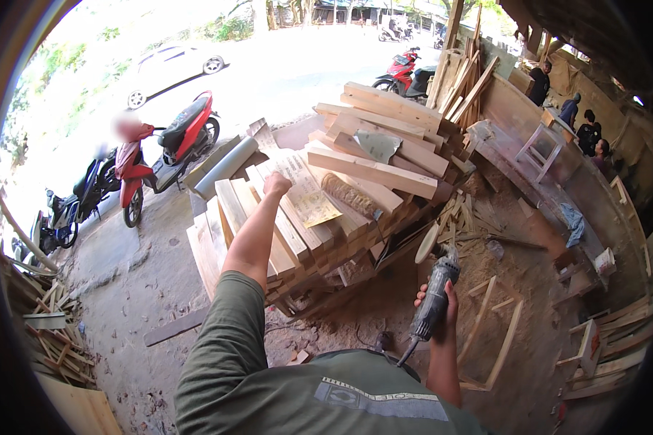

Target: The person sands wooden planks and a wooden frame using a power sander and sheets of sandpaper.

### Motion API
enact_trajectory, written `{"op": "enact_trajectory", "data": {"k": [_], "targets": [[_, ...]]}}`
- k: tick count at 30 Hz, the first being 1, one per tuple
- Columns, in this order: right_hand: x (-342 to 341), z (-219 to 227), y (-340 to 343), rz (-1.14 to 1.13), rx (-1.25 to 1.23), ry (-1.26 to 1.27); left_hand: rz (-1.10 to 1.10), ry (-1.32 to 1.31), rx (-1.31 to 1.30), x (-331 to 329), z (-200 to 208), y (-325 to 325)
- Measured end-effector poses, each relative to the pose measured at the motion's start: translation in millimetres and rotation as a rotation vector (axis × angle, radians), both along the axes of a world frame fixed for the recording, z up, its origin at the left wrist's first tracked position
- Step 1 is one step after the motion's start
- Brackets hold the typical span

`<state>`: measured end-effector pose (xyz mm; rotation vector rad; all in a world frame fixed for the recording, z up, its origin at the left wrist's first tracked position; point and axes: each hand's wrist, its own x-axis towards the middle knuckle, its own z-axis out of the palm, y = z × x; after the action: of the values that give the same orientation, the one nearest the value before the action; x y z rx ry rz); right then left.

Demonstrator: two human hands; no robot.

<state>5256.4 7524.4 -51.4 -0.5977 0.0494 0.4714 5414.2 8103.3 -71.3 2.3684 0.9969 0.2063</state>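
Observation:
My right hand [442,308] is wrapped round the grey body of an angle grinder [437,290], with its pale round disc [427,244] pointing away from me and its cord hanging toward my shirt. My left arm reaches out over a stack of planed wooden beams [276,239]. At its end my left hand [276,183] is closed, at the left edge of a printed yellowish sheet [312,206] lying on the beams. Whether the fingers grip that sheet or something else is hidden. Right of the sheet lies a brown, rough-looking piece [350,194].
Further beams [374,172] are piled crosswise beyond, with a torn grey sheet [377,145] on top. A wooden frame [490,333] lies on the ground at right, near wood scraps [461,217]. Red scooters [185,134] stand at left; several people [588,134] are at far right.

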Motion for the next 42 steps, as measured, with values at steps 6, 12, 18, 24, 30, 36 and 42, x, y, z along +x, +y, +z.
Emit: {"op": "enact_trajectory", "data": {"k": [6,12,18,24,30,36,42], "targets": [[-4,6,-21,-0.115,-0.074,-0.003,-0.688,0.216,0.473,27,15,3],[-3,1,-37,-0.189,-0.048,0.005,-1.026,0.35,0.57,62,17,-16],[0,1,-34,-0.187,-0.017,0.001,-1.106,0.412,0.597,70,23,7],[3,5,-27,-0.181,-0.036,-0.006,-1.073,0.285,0.767,52,66,-12],[10,3,-17,-0.09,-0.039,-0.019,-0.818,-0.057,0.67,-3,97,13],[19,13,14,0.087,-0.053,-0.062,-0.524,-0.29,0.64,-88,90,-86],[30,8,51,0.371,-0.13,-0.109,-0.429,-0.382,0.53,-143,56,-121]]}}
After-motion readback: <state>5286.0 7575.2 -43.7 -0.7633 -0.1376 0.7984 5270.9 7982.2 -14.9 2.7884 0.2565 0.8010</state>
